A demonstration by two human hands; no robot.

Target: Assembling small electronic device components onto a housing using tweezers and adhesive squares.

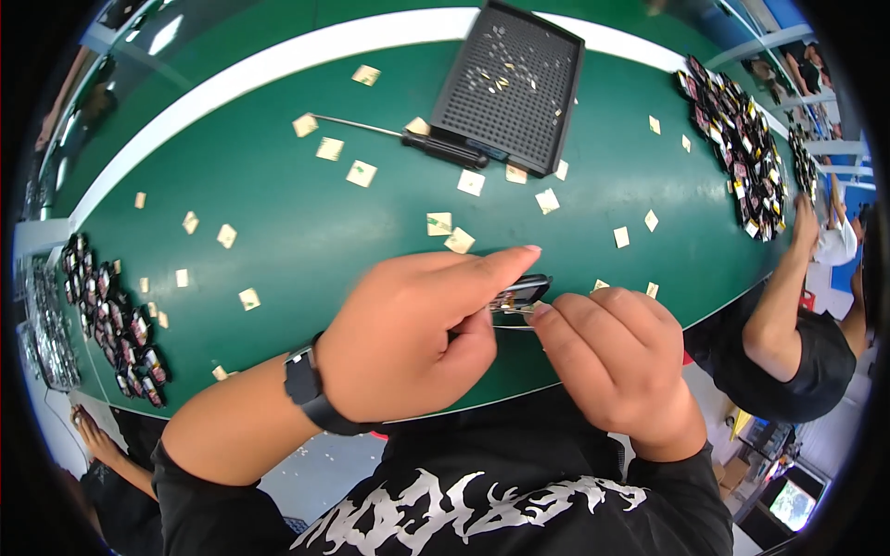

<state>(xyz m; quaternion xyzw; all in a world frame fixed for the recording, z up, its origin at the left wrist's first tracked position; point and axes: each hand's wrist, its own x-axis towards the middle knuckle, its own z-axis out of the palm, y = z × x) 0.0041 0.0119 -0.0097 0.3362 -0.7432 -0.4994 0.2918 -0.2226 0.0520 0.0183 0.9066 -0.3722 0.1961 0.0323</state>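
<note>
My left hand [413, 324], with a black watch on its wrist, is closed around a small black device [530, 287] near the table's front edge. Its forefinger points out over the device, and the palm hides much of it. Small metallic and coppery parts show on the device's near side. In a pinch, my right hand [616, 357] grips thin metal tweezers [513, 327] whose prongs reach left toward the device. Whether the tips touch it is hidden behind my left fingers.
On the green table [306, 232] lie scattered cream paper squares [362, 173]. Ahead are a black perforated tray [505, 102] with small metal bits and a screwdriver [436, 146]. Piles of black devices stand left [111, 324] and right [742, 148]. A co-worker [788, 343] sits at the right.
</note>
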